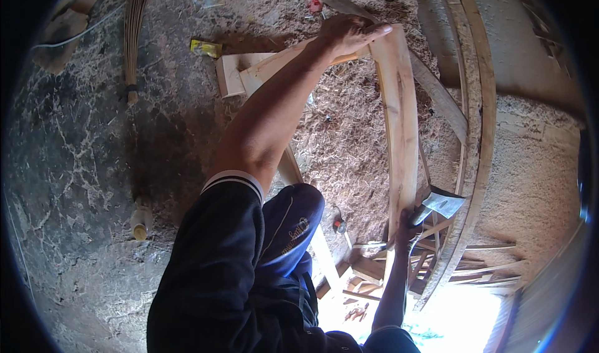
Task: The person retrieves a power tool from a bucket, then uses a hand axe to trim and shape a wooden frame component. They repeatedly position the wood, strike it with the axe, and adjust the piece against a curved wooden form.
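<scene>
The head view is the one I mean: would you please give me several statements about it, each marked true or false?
1. The left hand touches the far end of the pale plank. True.
2. The right hand is empty. False: it holds a metal-bladed tool.
3. Brown shavings lie on the ground left of the plank. True.
4. The yellow packet is right of the plank. False: the packet lies to its left.
5. The twig broom is apart from both hands. True.
</scene>
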### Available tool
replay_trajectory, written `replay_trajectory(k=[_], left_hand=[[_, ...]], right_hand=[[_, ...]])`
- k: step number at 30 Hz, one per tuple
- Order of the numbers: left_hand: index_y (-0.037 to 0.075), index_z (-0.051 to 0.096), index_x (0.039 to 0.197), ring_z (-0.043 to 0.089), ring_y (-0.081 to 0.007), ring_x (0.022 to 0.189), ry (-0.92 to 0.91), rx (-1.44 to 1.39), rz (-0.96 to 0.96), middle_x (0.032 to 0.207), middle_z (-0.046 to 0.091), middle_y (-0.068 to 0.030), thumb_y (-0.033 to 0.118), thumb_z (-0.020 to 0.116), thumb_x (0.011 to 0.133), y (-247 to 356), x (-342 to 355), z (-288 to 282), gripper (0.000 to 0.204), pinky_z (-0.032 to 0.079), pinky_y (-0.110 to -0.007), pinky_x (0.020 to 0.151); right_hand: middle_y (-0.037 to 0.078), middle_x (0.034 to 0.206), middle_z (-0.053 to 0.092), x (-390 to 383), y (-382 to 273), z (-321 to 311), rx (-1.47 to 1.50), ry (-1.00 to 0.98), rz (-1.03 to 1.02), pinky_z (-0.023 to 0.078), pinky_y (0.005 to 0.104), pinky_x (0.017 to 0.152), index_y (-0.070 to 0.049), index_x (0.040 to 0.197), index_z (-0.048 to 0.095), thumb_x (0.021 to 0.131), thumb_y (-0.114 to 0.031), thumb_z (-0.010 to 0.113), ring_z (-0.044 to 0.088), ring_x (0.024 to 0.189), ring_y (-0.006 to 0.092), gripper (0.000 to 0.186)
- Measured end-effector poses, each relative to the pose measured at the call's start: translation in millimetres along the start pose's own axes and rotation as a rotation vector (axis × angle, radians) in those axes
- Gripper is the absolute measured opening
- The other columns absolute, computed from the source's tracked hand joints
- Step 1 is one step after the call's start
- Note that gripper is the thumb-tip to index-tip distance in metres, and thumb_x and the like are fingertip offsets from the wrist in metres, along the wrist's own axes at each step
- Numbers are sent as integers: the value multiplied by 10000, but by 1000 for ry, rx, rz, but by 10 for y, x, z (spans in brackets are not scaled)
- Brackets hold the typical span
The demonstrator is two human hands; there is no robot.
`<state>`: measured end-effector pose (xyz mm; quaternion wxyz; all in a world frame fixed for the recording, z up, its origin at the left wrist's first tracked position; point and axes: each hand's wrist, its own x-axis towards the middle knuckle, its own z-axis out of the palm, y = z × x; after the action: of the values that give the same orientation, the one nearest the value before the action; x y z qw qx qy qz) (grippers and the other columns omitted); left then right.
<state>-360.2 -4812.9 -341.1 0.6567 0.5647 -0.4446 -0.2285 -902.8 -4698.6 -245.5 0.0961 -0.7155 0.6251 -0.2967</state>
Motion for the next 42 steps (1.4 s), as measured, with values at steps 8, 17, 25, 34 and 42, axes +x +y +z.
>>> replay_trajectory(k=[8,17,25,34,42], left_hand=[[298,708,1260,668,-279,1167,105,-89,28,1187,738,-39,904,394,844,-100,15,44,799,503,-431,1031],[269,662,1307,666,-290,1177,8,-82,-54,1271,712,-53,829,331,929,65,-116,-126,752,497,-399,1056],[119,665,1271,642,-301,1149,161,-111,-44,1200,701,-118,641,470,991,262,-188,-172,623,514,-444,964],[144,630,630,510,-136,666,-356,515,985,725,652,-5,451,609,953,1373,-1025,1138,446,401,-369,836],[193,645,654,533,-125,727,-62,597,1028,677,600,30,457,616,926,1138,-1238,1275,380,378,-391,797]], right_hand=[[98,1151,638,-22,-69,50,-23,39,-99,521,330,813,38,1317,571,889,-222,824,603,963,179,561],[126,1084,701,-158,-263,133,-87,76,-180,552,365,791,61,1247,640,879,-223,822,666,896,189,499],[230,923,693,-292,-633,95,-217,38,-66,513,482,702,14,1036,679,851,-349,818,684,795,369,430],[186,827,652,-353,-524,117,-230,85,-238,496,499,666,-7,1041,658,824,-309,832,638,716,408,411],[144,915,722,-211,-1017,-385,-110,-165,46,550,381,728,-30,1225,631,798,-191,849,705,814,203,506]])
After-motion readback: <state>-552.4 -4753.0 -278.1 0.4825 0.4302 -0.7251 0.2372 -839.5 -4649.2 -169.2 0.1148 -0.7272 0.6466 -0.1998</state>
